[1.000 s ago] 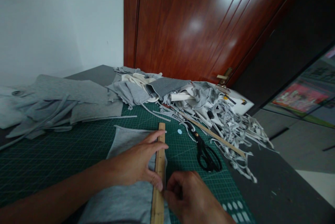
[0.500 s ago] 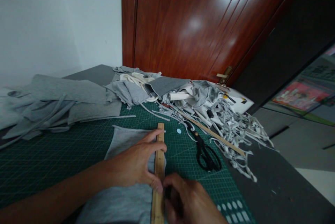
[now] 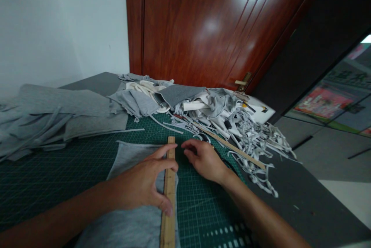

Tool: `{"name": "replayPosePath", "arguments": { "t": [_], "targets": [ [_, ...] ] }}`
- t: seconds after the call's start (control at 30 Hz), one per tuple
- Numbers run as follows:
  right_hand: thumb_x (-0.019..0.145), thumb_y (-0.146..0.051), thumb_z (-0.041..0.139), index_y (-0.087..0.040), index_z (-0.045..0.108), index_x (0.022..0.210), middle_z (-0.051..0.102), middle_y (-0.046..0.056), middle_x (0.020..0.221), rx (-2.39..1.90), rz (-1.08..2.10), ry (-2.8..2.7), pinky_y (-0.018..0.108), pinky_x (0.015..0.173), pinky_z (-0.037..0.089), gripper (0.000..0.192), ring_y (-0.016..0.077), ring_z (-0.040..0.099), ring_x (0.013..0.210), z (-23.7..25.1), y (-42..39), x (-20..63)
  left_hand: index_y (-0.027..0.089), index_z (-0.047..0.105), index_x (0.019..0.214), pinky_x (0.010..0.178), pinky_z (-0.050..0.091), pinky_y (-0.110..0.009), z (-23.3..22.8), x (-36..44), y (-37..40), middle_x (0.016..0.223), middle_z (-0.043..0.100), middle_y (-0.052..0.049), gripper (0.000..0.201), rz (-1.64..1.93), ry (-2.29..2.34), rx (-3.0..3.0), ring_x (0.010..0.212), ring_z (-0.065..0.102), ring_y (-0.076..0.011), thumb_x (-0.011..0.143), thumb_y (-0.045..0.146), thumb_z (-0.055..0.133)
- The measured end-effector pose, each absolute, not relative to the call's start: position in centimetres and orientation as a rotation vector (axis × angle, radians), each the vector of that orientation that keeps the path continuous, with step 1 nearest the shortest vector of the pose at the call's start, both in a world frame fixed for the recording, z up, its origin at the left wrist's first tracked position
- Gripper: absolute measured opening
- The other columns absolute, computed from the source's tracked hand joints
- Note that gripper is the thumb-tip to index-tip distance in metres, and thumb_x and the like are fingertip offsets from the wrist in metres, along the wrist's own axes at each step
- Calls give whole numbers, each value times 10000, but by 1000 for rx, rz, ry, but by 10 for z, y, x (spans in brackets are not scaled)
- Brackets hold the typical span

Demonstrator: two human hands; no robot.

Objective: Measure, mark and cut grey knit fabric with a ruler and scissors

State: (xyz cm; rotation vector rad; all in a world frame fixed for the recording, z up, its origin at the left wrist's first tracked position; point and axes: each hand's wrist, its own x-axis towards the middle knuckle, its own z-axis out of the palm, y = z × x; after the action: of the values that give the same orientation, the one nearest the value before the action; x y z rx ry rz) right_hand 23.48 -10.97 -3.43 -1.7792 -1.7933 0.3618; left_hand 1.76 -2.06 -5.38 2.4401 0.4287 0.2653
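Note:
My left hand (image 3: 142, 180) presses a wooden ruler (image 3: 168, 217) down, with the thumb and fingers spread along it and fingertips over its right edge. Beneath the ruler lies a piece of grey knit fabric (image 3: 131, 223); a narrow strip of it shows to the right of the ruler. Just right of the ruler's far end is my right hand (image 3: 207, 159), its fingers curled and thumb close to the index finger. Whatever those fingers hold, if anything, is hidden. Black scissors (image 3: 231, 166) are mostly covered by the right hand and forearm.
A green gridded cutting mat (image 3: 199, 209) covers much of the grey table (image 3: 292, 197). Folded grey fabric (image 3: 66, 103) is stacked at left. Scraps (image 3: 214, 105) and thin offcuts (image 3: 255, 136) heap along the back and right, with a second wooden stick (image 3: 232, 145) among them.
My right hand has moved away from me, from the ruler's near part to beside its far end, now covering the scissors. My left hand stays on the ruler. The view has shifted slightly.

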Motion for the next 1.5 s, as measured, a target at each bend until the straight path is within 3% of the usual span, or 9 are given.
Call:
{"name": "replayPosePath", "arguments": {
  "t": [0.13, 0.27, 0.43, 0.6, 0.7, 0.8, 0.93, 1.3, 1.5],
  "targets": [
    [959, -81, 772, -141, 752, 1114, 770, 19, 890, -1849, 402, -1844, 305, 739, 588, 168, 177, 722, 770, -44, -60, 246, 264, 765, 1171, 1254, 422, -578, -55, 15, -23, 1781, 284, -90, 654, 279, 425, 2438, 1581, 396, -466, 651, 608, 963],
    [1059, -286, 740, -159, 741, 1062, 765, 22, 981, -1920, 397, -1900, 373, 790, 647, 128, 190, 748, 832, -51, -53, 243, 273, 780, 1109, 1238, 447, -566, -55, 14, -24, 1760, 326, -37, 559, 308, 397, 2409, 1558, 426, -469, 680, 594, 940],
    [1080, -334, 712, -161, 737, 1134, 770, 59, 1107, -2038, 286, -1832, 423, 864, 653, 183, 223, 761, 947, -54, -52, 239, 247, 772, 1156, 1243, 429, -582, -54, 14, -23, 1792, 230, -101, 639, 250, 420, 2421, 1594, 362, -472, 657, 600, 961],
    [1076, -331, 712, -160, 739, 1088, 770, 47, 1063, -2061, 201, -1783, 432, 876, 640, 173, 225, 758, 939, -56, -49, 236, 257, 768, 1172, 1259, 414, -570, -56, 15, -21, 1786, 239, -105, 647, 234, 458, 2425, 1597, 361, -448, 656, 599, 957],
    [1041, -201, 716, -158, 732, 1076, 778, 30, 951, -2024, 184, -1764, 359, 830, 604, 58, 201, 750, 857, -56, -57, 235, 251, 716, 1280, 1265, 413, -573, -60, 17, -21, 1745, 329, -131, 780, 283, 474, 2416, 1576, 396, -446, 624, 592, 967],
    [964, -99, 733, -157, 736, 1121, 794, 30, 877, -1994, 179, -1751, 280, 735, 541, 167, 186, 743, 784, -52, -68, 242, 240, 574, 1496, 1292, 375, -596, -62, 18, -20, 1696, 424, -162, 1081, 335, 480, 2400, 1570, 407, -450, 565, 604, 986],
    [971, -73, 680, -167, 786, 1013, 820, 66, 933, -2002, 111, -1740, 292, 775, 515, 148, 214, 749, 840, -35, -79, 270, 182, 427, 1640, 1333, 294, -597, -60, 18, -20, 1745, 356, -208, 1328, 235, 538, 2396, 1624, 311, -456, 541, 674, 985],
    [963, -211, 821, -184, 810, 1016, 818, 61, 1052, -2067, 208, -1942, 391, 949, 569, 60, 258, 762, 1021, -28, -81, 294, 223, 246, 1738, 1332, 247, -639, -59, 21, -19, 1807, 233, -220, 1449, 177, 552, 2485, 1654, 226, -478, 574, 719, 953],
    [1058, -340, 741, -166, 736, 1157, 760, 72, 1175, -2149, 283, -1921, 456, 913, 638, 200, 245, 751, 1015, -38, -71, 292, 200, 215, 1744, 1337, 233, -634, -59, 20, -19, 1814, 204, -225, 1469, 186, 552, 2487, 1663, 196, -474, 582, 719, 948]
  ]
}}
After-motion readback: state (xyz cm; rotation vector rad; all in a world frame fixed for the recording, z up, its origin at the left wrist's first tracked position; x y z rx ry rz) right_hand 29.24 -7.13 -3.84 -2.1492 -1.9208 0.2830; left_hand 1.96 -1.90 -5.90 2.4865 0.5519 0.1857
